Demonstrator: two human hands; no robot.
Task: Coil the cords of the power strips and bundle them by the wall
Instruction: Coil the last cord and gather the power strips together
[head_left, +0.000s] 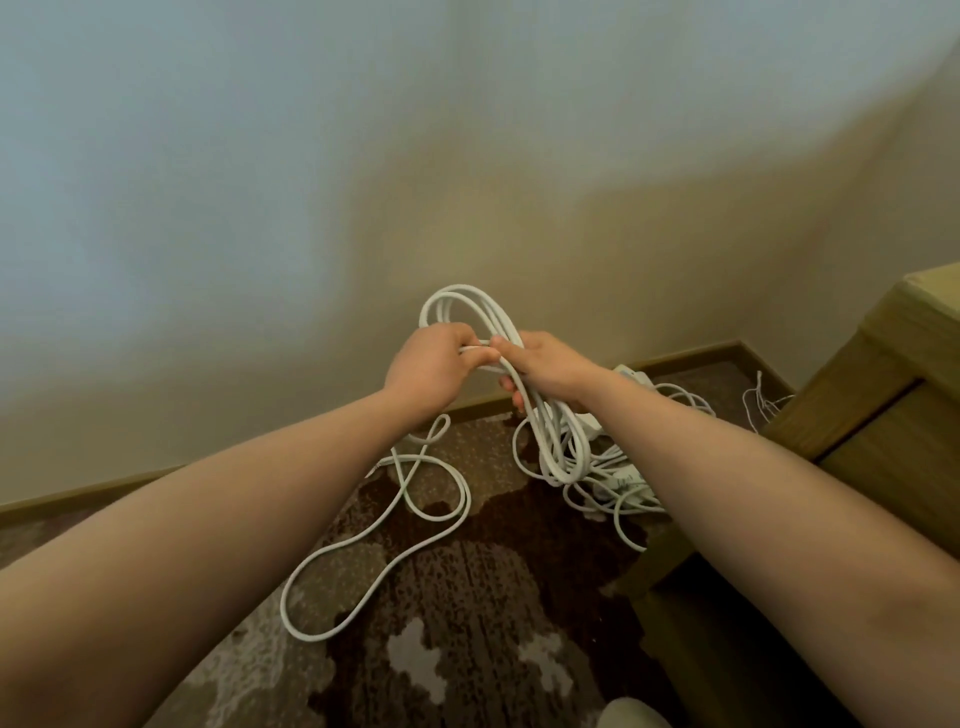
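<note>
Trailing slack cord loops over carpet | left hand fingers curl, pinching a strand | coiled cord held upright between hands | right hand grips coil | power strips tangled near wall, beside cabinet

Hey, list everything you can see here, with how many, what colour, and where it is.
coiled cord: one bundle of loops, white, held up in front of the wall
loose cord: one long run, white, trailing across the carpet at lower left
power strips: at least two, white, tangled with more cord on the floor at right; exact count unclear
carpet: one, brown with pale patches, covering the floor
baseboard: one, brown, along the wall
wooden cabinet: one, olive-brown, right edge
left hand: grips the coil
right hand: grips the coil
</note>
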